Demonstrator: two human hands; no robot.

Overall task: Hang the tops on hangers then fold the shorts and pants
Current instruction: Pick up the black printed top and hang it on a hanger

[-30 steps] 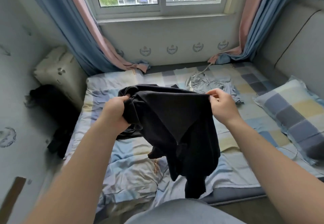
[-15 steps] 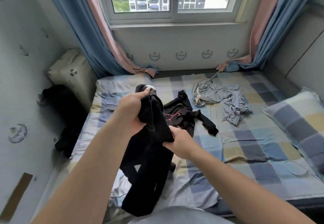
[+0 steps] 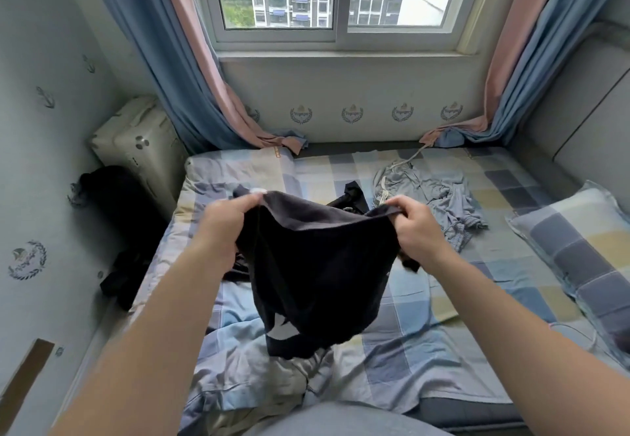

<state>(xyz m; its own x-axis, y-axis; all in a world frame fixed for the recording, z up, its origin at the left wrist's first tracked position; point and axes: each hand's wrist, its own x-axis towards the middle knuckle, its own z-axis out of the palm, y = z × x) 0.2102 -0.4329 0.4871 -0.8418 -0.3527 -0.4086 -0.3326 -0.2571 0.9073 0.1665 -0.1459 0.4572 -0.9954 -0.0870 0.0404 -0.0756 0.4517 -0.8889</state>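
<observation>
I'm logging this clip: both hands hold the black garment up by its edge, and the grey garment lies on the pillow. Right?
No: the head view shows the grey garment lying on the checked sheet, apart from the pillow. The left hand and right hand do hold the black garment up by its edge.

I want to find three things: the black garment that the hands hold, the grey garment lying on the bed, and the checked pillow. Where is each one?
black garment (image 3: 317,265), head view, middle of the hanging cloth.
grey garment (image 3: 436,193), head view, its crumpled middle.
checked pillow (image 3: 576,244), head view, its top face.
</observation>
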